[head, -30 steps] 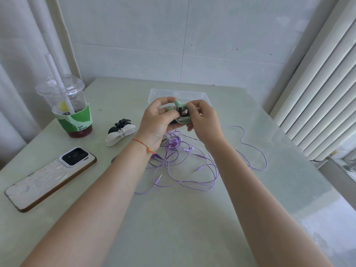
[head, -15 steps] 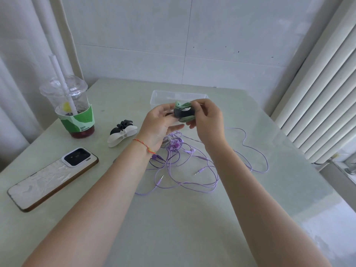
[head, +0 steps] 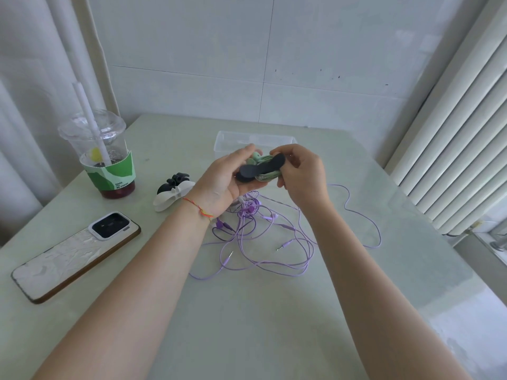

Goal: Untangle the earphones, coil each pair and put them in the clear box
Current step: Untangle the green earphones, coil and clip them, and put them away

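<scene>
Both grips meet above the far middle of the worktop (head: 247, 325), around a coiled pair of green earphones (head: 267, 175) with a black strap (head: 260, 168) laid across it. Left hand (head: 223, 182) cradles the bundle from below, palm up, thumb and fingers curled round it, with the strap's rounded near end lying over the palm. Right hand (head: 301, 174) pinches the strap's far end between thumb and fingertips, over the top of the coil. A thin red and orange string bracelet (head: 198, 209) circles the left wrist. Just behind the hands stands the clear box (head: 227, 138), open at the top; what lies inside cannot be made out. Below the hands a tangle of purple earphones (head: 263, 237) sprawls on the worktop, two plugs showing and one loop of cable running out to the right. Left of the hands lie a white cable clip (head: 171, 198) and a black clip (head: 178, 179), touching. Farther left stands a clear plastic cup (head: 104, 152) with a dome lid and a white straw, dark drink at the bottom, and a green and white sleeve reading "DARE TO BE FRESH". Nearest the left edge a phone (head: 74, 253) lies face down in a white case.
</scene>
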